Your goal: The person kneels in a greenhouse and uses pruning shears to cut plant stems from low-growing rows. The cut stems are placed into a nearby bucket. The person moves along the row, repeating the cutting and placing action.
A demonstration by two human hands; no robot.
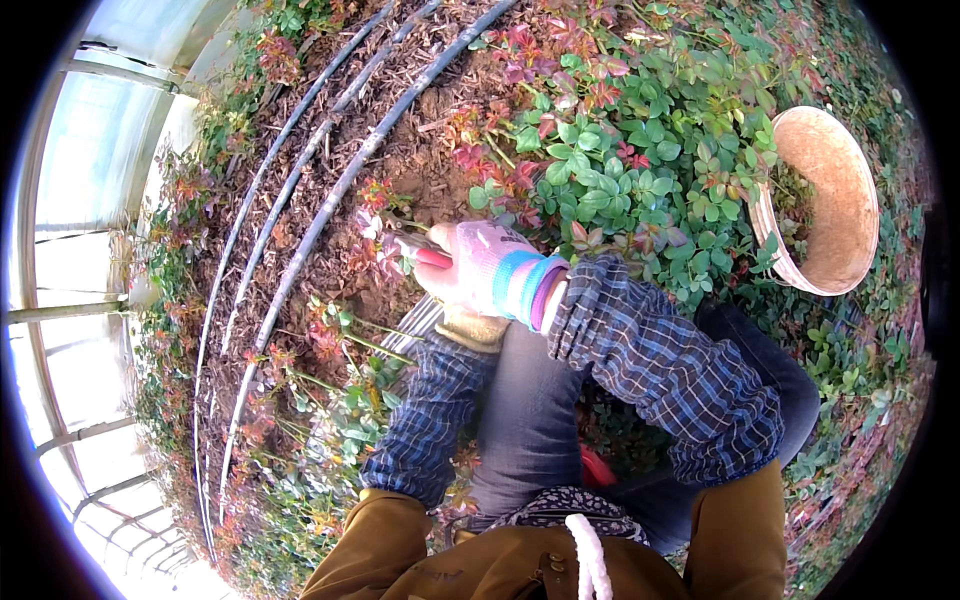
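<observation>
My right hand (pixel 483 262), in a pink glove with a striped cuff, is closed on red-handled pruners (pixel 432 257), held near a rose stem with reddish young leaves (pixel 380 225) over the soil. My left hand (pixel 467 326), in a tan glove, is just beneath the right one. Its fingers are mostly hidden, so I cannot make out what they hold. Thin green stems (pixel 380 341) lie beside it, by my knee.
Three long irrigation pipes (pixel 368 145) run along the mulched bed on the left. Dense rose foliage (pixel 620 180) grows to the right, with a pale bucket (pixel 825 220) holding some clippings at the far right. A translucent greenhouse wall (pixel 80 170) curves along the left.
</observation>
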